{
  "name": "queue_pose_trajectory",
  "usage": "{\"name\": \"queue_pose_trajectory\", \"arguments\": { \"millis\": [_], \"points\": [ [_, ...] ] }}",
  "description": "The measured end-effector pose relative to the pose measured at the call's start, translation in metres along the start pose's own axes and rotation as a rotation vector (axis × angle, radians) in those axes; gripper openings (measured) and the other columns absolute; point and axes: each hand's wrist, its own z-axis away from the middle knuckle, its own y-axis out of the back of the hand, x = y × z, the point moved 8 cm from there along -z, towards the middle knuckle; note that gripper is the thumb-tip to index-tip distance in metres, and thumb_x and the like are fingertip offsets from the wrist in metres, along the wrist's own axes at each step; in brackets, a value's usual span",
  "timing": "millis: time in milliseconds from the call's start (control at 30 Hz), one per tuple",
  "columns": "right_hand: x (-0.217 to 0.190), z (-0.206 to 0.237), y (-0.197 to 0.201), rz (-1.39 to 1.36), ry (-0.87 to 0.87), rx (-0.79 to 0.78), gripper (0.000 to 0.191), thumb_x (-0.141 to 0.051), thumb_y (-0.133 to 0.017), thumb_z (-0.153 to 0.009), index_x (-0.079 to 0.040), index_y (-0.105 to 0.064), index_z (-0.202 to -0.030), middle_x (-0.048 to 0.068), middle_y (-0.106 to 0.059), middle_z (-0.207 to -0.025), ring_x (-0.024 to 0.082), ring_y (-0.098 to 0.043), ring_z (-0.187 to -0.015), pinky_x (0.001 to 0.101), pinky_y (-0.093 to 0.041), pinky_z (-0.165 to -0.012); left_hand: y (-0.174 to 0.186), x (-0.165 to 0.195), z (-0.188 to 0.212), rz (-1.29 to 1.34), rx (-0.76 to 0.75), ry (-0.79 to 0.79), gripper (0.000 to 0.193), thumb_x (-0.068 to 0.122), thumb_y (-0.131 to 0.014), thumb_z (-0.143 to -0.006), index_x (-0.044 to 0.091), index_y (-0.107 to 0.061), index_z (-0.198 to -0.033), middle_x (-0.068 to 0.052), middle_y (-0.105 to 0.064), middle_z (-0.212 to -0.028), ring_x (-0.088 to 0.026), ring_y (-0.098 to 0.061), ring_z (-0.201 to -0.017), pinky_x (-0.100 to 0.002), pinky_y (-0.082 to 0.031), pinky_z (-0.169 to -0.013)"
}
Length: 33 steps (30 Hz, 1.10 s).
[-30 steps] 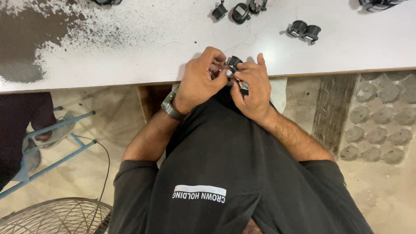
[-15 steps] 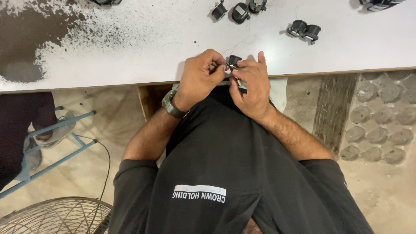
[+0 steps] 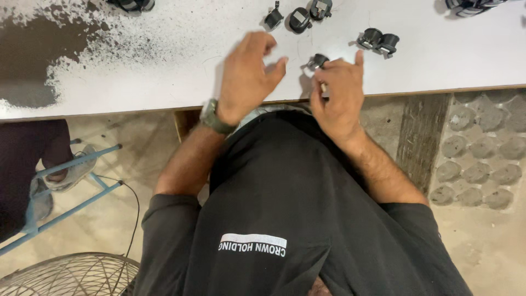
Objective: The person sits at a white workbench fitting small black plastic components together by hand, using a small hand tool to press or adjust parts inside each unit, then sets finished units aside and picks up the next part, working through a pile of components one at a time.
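Observation:
My right hand (image 3: 337,93) is closed on a small black caster-like part (image 3: 318,60), held just over the front edge of the white table (image 3: 164,82); a short metal pin shows between the fingers. My left hand (image 3: 246,77), with a watch on its wrist, hovers over the table to the left of the part. Its fingers are spread and it holds nothing. A small gap separates the two hands.
More small black parts lie on the table: three at the back (image 3: 299,18), a pair (image 3: 378,40) on the right, others at the top corners. Dark powder (image 3: 33,49) covers the table's left. A blue-framed stool (image 3: 71,186), another person's sandalled foot (image 3: 63,171) and a fan grille (image 3: 71,274) are on the floor.
Both hands were together on the black part. My left hand has let go and moved left, opening. The right hand keeps the part and has lifted slightly over the table.

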Motion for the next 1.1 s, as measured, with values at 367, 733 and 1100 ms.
{"name": "queue_pose_trajectory", "arguments": {
  "millis": [367, 733, 1100],
  "points": [
    [-0.017, -0.008, -0.008, 0.137, -0.010, -0.119, 0.039, -0.009, -0.079, -0.091, -0.006, -0.068, -0.128, 0.011, -0.055, -0.113, 0.033, -0.049, -0.128, 0.0635, -0.011, -0.127, -0.013, -0.019, -0.011, 0.096, -0.165, 0.280, 0.070, 0.024, -0.083, -0.087, 0.009, -0.044, -0.143, -0.006, -0.067, -0.090, -0.023, -0.070, -0.082, -0.039, -0.057, -0.071],
    [-0.005, -0.078, -0.028, 0.264, 0.186, -0.113, 0.047, -0.016, -0.084, -0.086, -0.006, -0.067, -0.128, 0.011, -0.050, -0.114, 0.036, -0.044, -0.133, 0.0686, -0.005, -0.124, 0.011, -0.035, -0.064, -0.132, -0.151, -0.182, 0.061, 0.018, -0.082, -0.089, 0.011, -0.059, -0.146, -0.019, -0.051, -0.139, -0.040, -0.049, -0.129, -0.055, -0.041, -0.105],
    [-0.022, -0.056, -0.036, 0.225, 0.285, -0.386, 0.038, -0.018, -0.090, -0.084, -0.010, -0.074, -0.117, 0.006, -0.055, -0.115, 0.030, -0.049, -0.133, 0.0687, -0.009, -0.128, 0.021, -0.012, 0.014, 0.017, -0.181, -0.127, 0.009, 0.019, -0.083, -0.092, 0.016, -0.077, -0.099, -0.006, -0.055, -0.151, -0.033, -0.034, -0.154, -0.058, -0.024, -0.127]
  ]
}}
